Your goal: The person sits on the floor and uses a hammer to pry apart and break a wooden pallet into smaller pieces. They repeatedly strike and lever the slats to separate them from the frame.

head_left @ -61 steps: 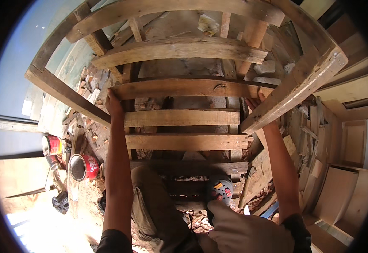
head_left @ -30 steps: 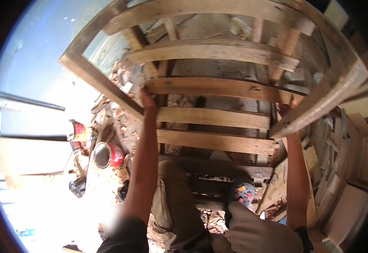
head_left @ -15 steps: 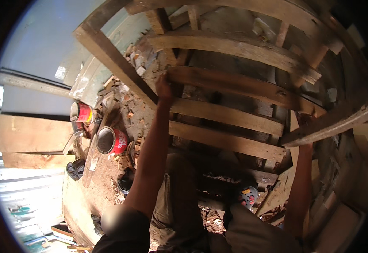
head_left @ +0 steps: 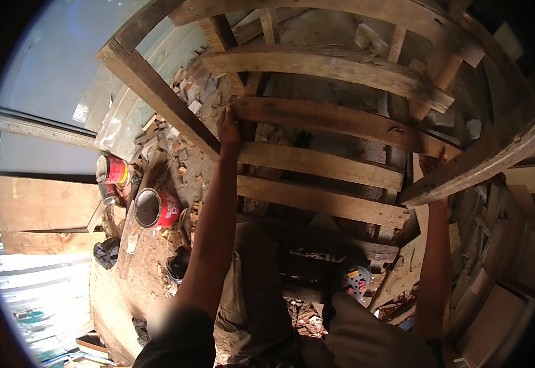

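Observation:
A dark brown wooden slat (head_left: 335, 124) lies crosswise on a frame of wooden beams in front of me. My left hand (head_left: 228, 127) is closed round its left end. At its right end my right hand (head_left: 433, 163) grips from the near side, fingers bent against the wood and partly in shadow. Two paler slats, one nearer (head_left: 323, 201) and one between (head_left: 319, 164), run almost parallel on my side of it. Beyond it is another rough slat (head_left: 329, 66). A thick slanting beam (head_left: 476, 161) passes over my right wrist and hides part of it.
At left stand a red bucket (head_left: 157, 208) and a smaller red can (head_left: 113, 169), beside rubble and wood scraps (head_left: 181, 150). A long beam (head_left: 157, 98) bounds the frame's left side. My shoe (head_left: 354, 281) rests below the slats, near boards (head_left: 415, 270) on the right.
The whole view has shifted slightly, so the frame sits a little farther left. Both hands stay at the slat's ends; the right fingers show more clearly now.

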`<state>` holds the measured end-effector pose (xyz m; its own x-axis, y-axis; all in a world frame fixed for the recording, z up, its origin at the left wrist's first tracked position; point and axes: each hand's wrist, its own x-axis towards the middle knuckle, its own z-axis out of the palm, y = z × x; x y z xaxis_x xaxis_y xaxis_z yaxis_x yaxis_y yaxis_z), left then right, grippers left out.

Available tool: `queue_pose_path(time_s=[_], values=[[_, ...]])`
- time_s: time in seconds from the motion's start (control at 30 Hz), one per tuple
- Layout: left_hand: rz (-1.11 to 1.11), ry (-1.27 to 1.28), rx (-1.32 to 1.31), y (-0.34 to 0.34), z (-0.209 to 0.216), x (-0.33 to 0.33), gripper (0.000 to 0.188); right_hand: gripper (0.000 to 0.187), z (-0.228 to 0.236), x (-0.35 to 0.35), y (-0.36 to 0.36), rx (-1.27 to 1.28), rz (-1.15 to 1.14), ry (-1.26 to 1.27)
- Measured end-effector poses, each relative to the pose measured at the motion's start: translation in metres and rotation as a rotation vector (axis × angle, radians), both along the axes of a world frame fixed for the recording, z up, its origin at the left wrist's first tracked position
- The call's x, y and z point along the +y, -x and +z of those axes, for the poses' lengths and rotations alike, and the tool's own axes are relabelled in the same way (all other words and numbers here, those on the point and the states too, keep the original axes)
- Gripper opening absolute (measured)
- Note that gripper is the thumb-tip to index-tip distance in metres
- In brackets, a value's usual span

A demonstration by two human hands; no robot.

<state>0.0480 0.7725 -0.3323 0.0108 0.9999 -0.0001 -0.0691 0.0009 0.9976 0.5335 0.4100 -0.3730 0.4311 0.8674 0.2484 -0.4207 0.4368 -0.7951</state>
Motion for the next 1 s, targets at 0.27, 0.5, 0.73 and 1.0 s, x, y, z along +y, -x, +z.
queue_pose_path(time_s=[0.27, 0.5, 0.73, 1.0], values=[[0.04, 0.026, -0.018, -0.004, 0.008, 0.0, 0.044, 0.059, -0.007, 0.007, 0.003, -0.012, 0.077, -0.162], [-0.055, -0.049, 0.014, 0.002, 0.007, -0.004, 0.041, 0.063, -0.018, 0.004, -0.006, 0.057, 0.102, -0.189], [-0.034, -0.03, 0.076, -0.011, 0.007, -0.005, 0.04, 0.063, -0.008, 0.001, 0.006, -0.208, -0.005, -0.134], [-0.112, -0.027, 0.143, 0.004, -0.01, 0.009, 0.048, 0.061, -0.025, 0.004, 0.01, -0.111, -0.053, -0.134]])
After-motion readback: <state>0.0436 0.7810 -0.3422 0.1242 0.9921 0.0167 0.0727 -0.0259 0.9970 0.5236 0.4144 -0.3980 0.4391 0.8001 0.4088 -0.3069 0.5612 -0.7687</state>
